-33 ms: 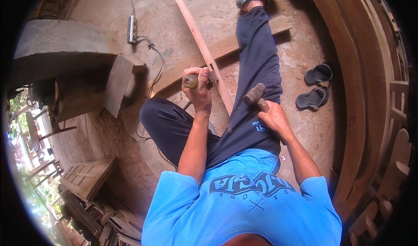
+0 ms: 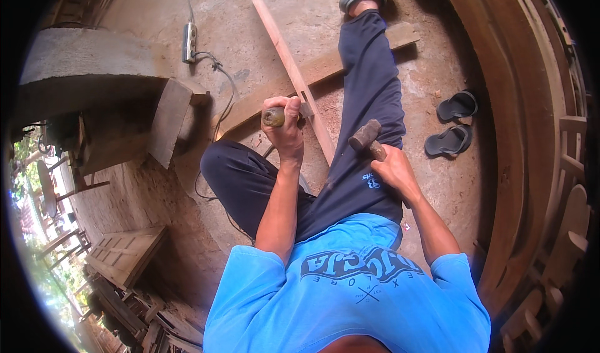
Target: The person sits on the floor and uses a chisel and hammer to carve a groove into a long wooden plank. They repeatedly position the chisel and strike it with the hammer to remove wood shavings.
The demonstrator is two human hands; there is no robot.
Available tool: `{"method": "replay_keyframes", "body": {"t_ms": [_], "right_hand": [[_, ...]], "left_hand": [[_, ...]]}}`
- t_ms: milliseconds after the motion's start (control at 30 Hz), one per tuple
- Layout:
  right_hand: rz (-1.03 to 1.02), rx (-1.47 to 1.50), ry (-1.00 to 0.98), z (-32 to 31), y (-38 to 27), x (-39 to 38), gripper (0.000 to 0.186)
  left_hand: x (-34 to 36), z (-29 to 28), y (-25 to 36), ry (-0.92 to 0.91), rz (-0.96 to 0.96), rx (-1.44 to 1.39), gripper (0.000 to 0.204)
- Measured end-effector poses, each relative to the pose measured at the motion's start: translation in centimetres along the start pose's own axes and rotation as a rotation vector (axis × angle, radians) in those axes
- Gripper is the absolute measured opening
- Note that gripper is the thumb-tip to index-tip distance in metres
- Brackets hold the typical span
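My left hand [image 2: 284, 134] grips the yellowish handle of a chisel [image 2: 274, 116], whose metal blade lies against a long pale wooden strip [image 2: 284, 59] beside a dark slot cut in it. My right hand [image 2: 390, 168] is closed round the handle of a hammer [image 2: 365, 134], its head raised above my outstretched right leg. The strip rests across a wider board [image 2: 403, 35] on the floor, and part of it is hidden by my left hand and right leg.
A power strip [image 2: 189, 42] with cords lies at the upper left, near concrete-coloured slabs [image 2: 94, 56]. Black sandals [image 2: 456, 106] sit right of my leg. Large timbers [image 2: 512, 146] line the right side. Stacked wooden panels and pieces [image 2: 125, 256] stand at the lower left.
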State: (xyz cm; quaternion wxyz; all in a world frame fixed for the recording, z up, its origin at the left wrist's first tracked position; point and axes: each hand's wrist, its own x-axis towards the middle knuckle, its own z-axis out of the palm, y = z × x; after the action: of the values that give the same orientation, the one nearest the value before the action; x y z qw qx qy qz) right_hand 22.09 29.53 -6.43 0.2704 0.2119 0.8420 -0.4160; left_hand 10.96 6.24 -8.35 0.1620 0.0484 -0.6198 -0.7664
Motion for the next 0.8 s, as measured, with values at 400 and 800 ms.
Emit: {"method": "replay_keyframes", "body": {"t_ms": [400,800], "right_hand": [[-0.119,0.146,-0.027,-2.0,-3.7,1.1,0.026],[-0.702,0.184,0.049,-8.6,-18.5,-2.6,0.024]], "left_hand": [[0.5,1.0,0.8,-0.012,-0.051,-0.002,0.016],[0.5,0.5,-0.9,0.017,0.036,0.069,0.014]]}}
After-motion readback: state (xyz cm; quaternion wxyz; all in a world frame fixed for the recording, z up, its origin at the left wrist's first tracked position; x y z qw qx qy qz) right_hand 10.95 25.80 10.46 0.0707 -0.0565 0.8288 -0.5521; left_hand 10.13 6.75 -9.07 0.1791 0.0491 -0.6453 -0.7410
